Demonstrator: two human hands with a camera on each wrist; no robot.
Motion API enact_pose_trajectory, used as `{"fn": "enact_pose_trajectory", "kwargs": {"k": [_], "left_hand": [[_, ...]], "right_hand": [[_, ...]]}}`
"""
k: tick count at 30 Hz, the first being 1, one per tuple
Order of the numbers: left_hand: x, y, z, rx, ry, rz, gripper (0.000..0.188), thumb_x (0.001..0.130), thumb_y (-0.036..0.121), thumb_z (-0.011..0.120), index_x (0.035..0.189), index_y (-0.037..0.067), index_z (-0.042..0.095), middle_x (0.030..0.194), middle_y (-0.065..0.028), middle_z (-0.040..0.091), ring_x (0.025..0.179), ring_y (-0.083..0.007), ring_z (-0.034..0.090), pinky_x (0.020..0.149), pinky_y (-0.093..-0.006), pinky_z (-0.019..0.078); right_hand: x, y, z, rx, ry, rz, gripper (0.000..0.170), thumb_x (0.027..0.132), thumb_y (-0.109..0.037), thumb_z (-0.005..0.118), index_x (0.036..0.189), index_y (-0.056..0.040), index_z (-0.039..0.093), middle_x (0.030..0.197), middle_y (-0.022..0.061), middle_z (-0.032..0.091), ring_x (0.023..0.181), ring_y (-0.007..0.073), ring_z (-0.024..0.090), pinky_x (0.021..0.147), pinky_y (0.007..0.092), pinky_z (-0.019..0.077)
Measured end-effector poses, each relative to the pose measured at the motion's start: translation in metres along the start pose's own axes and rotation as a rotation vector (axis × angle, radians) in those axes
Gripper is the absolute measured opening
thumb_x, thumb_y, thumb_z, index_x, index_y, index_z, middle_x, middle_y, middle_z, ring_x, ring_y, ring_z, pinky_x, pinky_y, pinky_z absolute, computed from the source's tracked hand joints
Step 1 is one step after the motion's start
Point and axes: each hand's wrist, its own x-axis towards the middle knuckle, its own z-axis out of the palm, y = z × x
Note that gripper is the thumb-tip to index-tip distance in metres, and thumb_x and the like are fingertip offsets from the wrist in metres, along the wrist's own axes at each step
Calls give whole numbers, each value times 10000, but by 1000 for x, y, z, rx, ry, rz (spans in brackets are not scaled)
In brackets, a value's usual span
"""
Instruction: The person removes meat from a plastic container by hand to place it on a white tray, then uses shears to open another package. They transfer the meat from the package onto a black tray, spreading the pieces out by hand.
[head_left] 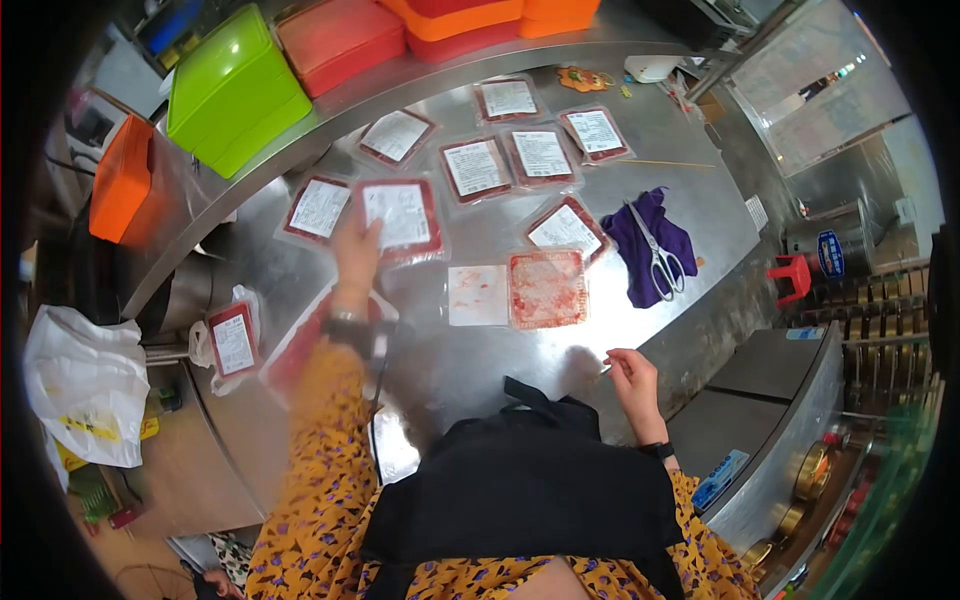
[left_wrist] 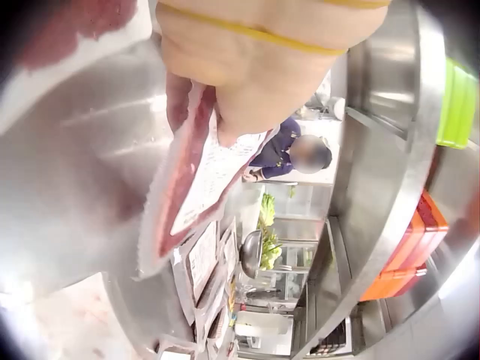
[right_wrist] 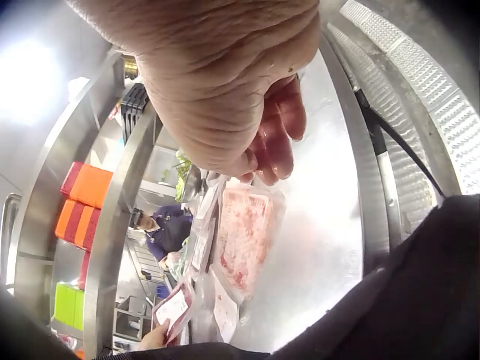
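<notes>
My left hand pinches the near edge of a labelled pack of red meat above the steel table; the left wrist view shows that pack tilted between thumb and fingers of the hand. Beside it lies another labelled pack. My right hand hovers over the table's near right part, fingers loosely bent with nothing in them, as the right wrist view of the hand also shows. An opened tray with reddish residue lies ahead of it, next to its peeled film.
Several labelled packs lie towards the back. Scissors rest on a purple cloth at right. A large pack lies under my left forearm. Bins stand on the raised shelf. Another person stands across the room.
</notes>
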Motion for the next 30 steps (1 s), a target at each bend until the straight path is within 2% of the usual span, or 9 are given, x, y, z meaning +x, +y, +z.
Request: {"fn": "enact_pose_trajectory", "kwargs": {"k": [5, 11, 14, 18, 25, 26, 28, 29, 30], "left_hand": [[-94, 56, -25, -486, -353, -316, 275, 918, 126, 646, 1125, -54, 632, 997, -63, 694, 874, -113, 634, 777, -273, 508], [-155, 123, -2, -274, -800, -182, 269, 903, 141, 681, 1101, -36, 639, 941, -22, 682, 844, -61, 590, 750, -243, 495], [-163, 132, 9, -238, -780, -146, 292, 910, 118, 662, 1155, -33, 616, 1033, -54, 673, 896, -93, 613, 764, -253, 509], [-188, 163, 1, -1084, -581, -427, 460, 904, 42, 618, 1338, -19, 480, 1267, -116, 588, 1124, -180, 594, 922, -308, 497], [-222, 126, 42, -830, -377, -409, 448, 915, 50, 623, 1341, 8, 490, 1231, -70, 612, 1115, -165, 590, 956, -312, 473], [-225, 123, 38, -810, -395, -378, 430, 942, 57, 593, 1356, 15, 485, 1289, -75, 593, 1165, -181, 579, 996, -332, 470], [-235, 123, 27, -771, -344, -366, 413, 940, 66, 597, 1336, 10, 494, 1246, -69, 605, 1126, -169, 588, 967, -318, 474], [-239, 122, 20, -750, -309, -354, 405, 939, 71, 599, 1327, 8, 498, 1225, -67, 611, 1107, -163, 593, 952, -311, 475], [-245, 116, 14, -760, -249, -353, 388, 954, 91, 586, 1323, 7, 499, 1247, -67, 597, 1120, -162, 580, 962, -315, 465]], "right_hand": [[23, -28, 10, 355, -80, 86, 220, 904, -35, 627, 1116, 24, 630, 978, 88, 701, 848, 128, 661, 735, 258, 527], [65, -115, 47, 154, -547, -306, 355, 880, -218, 711, 1144, 7, 637, 998, 64, 691, 879, 130, 649, 742, 272, 526], [69, -107, 65, 351, -723, -71, 340, 888, -248, 710, 1110, 3, 651, 948, 53, 699, 817, 102, 647, 673, 261, 536], [64, -108, 63, 554, -531, -109, 306, 915, -266, 681, 1066, 0, 660, 860, 29, 686, 759, 78, 620, 626, 263, 526], [75, -102, 54, 194, -448, -477, 285, 962, -267, 595, 1033, 4, 647, 839, 61, 686, 716, 148, 636, 650, 304, 510], [76, -104, 24, 341, -555, -144, 247, 960, -223, 573, 1027, 5, 640, 817, 88, 678, 733, 192, 656, 656, 327, 515], [102, -65, -14, 376, -214, -127, 200, 919, -170, 596, 1035, -13, 641, 817, 119, 679, 738, 214, 669, 661, 349, 522], [131, -7, -25, 4, 140, -400, 193, 879, -115, 608, 1052, -37, 643, 829, 144, 681, 730, 247, 673, 668, 356, 525], [145, 18, -49, -118, 226, -304, 230, 828, -91, 631, 1056, -64, 651, 835, 151, 684, 741, 291, 673, 675, 379, 528]]}}
